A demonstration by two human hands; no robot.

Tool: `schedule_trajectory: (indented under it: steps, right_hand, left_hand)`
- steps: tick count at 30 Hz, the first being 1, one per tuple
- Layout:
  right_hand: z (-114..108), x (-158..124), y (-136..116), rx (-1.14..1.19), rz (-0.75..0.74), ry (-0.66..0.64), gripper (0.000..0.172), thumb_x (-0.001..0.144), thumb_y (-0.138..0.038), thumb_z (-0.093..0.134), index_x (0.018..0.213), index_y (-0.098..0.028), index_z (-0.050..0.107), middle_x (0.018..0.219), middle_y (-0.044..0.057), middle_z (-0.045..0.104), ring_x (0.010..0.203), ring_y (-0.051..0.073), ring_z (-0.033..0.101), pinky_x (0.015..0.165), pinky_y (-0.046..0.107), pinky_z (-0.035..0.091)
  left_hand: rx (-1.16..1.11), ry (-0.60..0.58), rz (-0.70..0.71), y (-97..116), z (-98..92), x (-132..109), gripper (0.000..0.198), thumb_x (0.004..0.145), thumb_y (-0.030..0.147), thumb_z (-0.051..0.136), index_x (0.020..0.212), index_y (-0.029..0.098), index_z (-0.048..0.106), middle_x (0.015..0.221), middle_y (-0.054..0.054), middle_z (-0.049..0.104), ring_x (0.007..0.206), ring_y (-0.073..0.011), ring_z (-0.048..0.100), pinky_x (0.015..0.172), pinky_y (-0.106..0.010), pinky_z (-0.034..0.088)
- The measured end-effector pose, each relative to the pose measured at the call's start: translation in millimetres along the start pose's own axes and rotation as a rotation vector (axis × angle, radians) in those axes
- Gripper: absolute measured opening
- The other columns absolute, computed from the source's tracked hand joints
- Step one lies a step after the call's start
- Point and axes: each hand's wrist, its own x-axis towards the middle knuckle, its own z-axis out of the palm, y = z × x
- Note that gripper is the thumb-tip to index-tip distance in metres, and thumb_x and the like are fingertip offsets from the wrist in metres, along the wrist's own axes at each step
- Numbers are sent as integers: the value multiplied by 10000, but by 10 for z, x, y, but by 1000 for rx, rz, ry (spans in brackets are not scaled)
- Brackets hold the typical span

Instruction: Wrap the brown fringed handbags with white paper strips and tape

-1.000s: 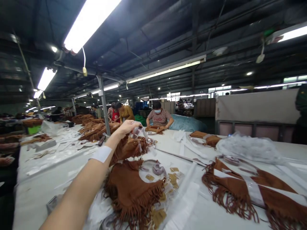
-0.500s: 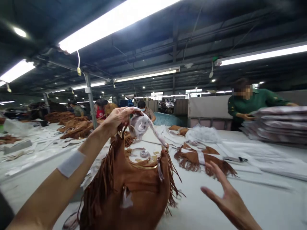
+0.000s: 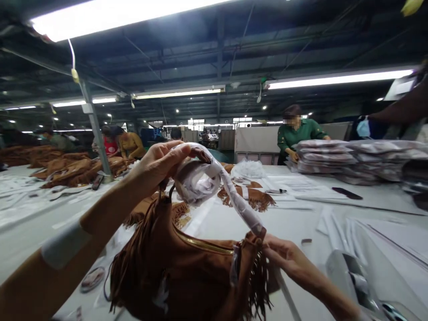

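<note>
A brown fringed suede bag [image 3: 187, 272] with a gold zip hangs low in front of me. Its strap [image 3: 214, 183] is wrapped in white paper and coiled at the top. My left hand [image 3: 163, 162] is closed on the top of that wrapped strap and holds the bag up. My right hand [image 3: 284, 258] is closed on the bag's right end, where the strap meets the fringe. A white patch [image 3: 63, 243] is stuck on my left forearm.
The long white table [image 3: 301, 227] carries paper strips, another fringed bag [image 3: 249, 196] and piles of brown bags [image 3: 63, 165] at far left. Stacks of plastic-wrapped goods [image 3: 351, 158] stand at right. A person in green [image 3: 297, 133] works there; other people work farther back.
My left hand has lifted the bag off the table and brought it closer. My right hand, open in the air half a second ago, has closed on the bag's right end. My view has turned right.
</note>
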Motion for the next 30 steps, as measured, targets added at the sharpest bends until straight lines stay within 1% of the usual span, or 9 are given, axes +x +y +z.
schedule_trajectory:
  steps: [3,7,10,13,15,17,21,27,30]
  right_hand:
    - [35,-147,61,83,-26,84,507,880,-632,507,1134,-204,605,1163,119,631,1110,287,579,975,425,461]
    - [46,-136,43,154,-111,51,1099,654,-836,591,1483,-233,192,1418,188,451,1303,325,444,1099,498,328]
    - [91,22,-134,70,-165,138,1261,564,-851,645,1509,-223,94,1444,191,417,1350,333,374,1126,517,268]
    - [203,144,-340,-23,-189,135,1119,597,-799,683,1460,-197,300,1436,162,431,1324,346,390,1102,496,313]
    - [308,144,-425,-41,-174,28,841,691,-737,665,1288,-159,532,1299,136,559,1209,336,495,1045,462,384]
    - [407,90,-461,-6,-174,-60,602,788,-667,619,1069,-136,643,1080,99,650,1030,289,582,927,404,465]
    - [456,-41,-514,0,-235,42,442,849,-570,607,903,-132,635,854,42,621,787,185,572,695,286,485]
    - [186,-282,-789,-140,-278,289,384,829,-547,640,909,-172,637,839,44,632,733,187,594,594,272,503]
    - [75,-485,-973,-216,-278,355,340,823,-546,647,889,-213,656,813,41,653,697,196,614,556,282,522]
  left_hand:
    - [11,-12,63,78,-9,-144,285,910,394,572,913,114,618,519,90,390,424,-3,262,433,-137,181]
    - [84,-4,126,167,-1,-277,290,927,373,549,766,132,546,528,86,394,427,2,285,430,-130,176]
    - [112,-16,153,249,24,-334,295,933,348,535,731,135,516,537,83,392,436,2,312,441,-127,192]
    - [113,-3,197,361,57,-388,277,934,326,536,744,124,520,537,92,393,436,15,311,460,-116,205]
    - [135,19,222,440,67,-430,271,938,318,525,760,114,528,537,100,403,435,27,318,477,-103,221]
    - [153,34,257,502,54,-468,271,938,321,524,778,105,552,537,100,417,426,27,337,471,-99,237]
    - [131,58,371,553,-46,-513,272,918,359,583,831,105,625,496,92,411,371,-3,344,386,-131,229]
    - [127,120,406,593,-170,-603,273,940,351,562,859,110,661,426,110,350,332,-16,287,338,-152,208]
    - [159,166,373,635,-155,-632,329,997,314,444,896,79,651,454,107,337,364,-1,338,427,-132,286]
